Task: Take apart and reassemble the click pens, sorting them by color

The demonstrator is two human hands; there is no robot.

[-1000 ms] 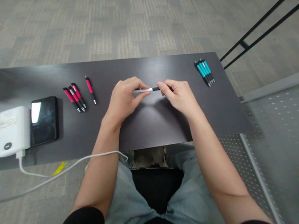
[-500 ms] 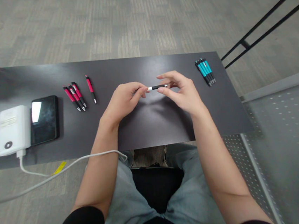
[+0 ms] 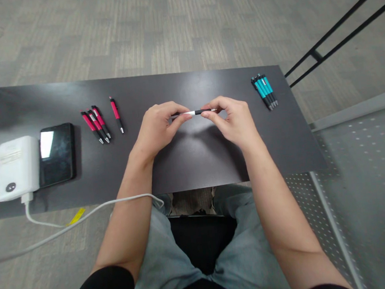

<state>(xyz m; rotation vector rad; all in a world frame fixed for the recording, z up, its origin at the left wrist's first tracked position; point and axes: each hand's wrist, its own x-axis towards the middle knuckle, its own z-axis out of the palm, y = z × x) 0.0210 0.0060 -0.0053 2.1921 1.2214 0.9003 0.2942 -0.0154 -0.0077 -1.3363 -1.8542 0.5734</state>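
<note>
Slim white-and-black pen (image 3: 192, 113) was above the middle of the dark rectangular table (image 3: 194, 167), long axis 9-to-3 o'clock, metal tip at 3. Left hand (image 3: 160, 127): grip pinched on white barrel. Right hand (image 3: 236, 120): grip pinched on black section. White rounded power bank (image 3: 17, 168), pen's 9 o'clock: print unreadable.

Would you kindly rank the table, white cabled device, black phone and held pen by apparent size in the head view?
1. Table
2. White cabled device and black phone: too alike to rank
3. Held pen, partly hidden
</note>
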